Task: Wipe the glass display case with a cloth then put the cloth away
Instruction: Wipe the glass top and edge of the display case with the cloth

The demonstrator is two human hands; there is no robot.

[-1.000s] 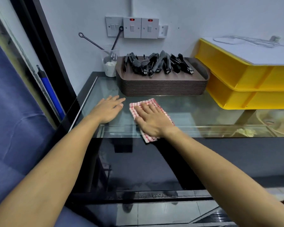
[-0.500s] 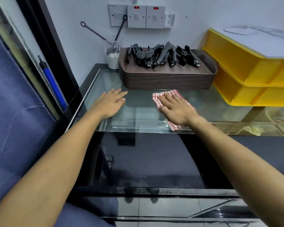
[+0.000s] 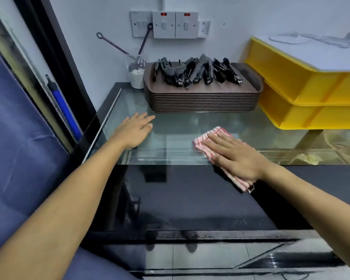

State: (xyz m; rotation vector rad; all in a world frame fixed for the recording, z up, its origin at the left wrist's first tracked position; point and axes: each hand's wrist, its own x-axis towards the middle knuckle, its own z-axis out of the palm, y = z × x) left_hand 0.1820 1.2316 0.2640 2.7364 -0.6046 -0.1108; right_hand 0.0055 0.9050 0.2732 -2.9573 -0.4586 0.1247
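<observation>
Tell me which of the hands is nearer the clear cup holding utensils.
Left. The left hand lies flat on the glass just in front of the clear cup; the right hand presses the cloth farther right.

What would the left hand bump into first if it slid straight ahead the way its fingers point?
Probably the stack of brown trays. The left hand lies flat on the glass top, fingers aimed up-right toward the stack's near left corner, though depth is hard to judge.

Much of the red-and-white cloth (image 3: 208, 136) lies hidden beneath the right hand (image 3: 233, 156).

At the right edge of the frame the yellow crates (image 3: 303, 93) are cut off, as is the clear item (image 3: 311, 39) on top of them, too blurred to identify. Contents seen through the glass top (image 3: 178, 128) at lower right are indistinct. The black tongs (image 3: 196, 72) heaped on the trays (image 3: 202, 102) cannot be counted.
</observation>
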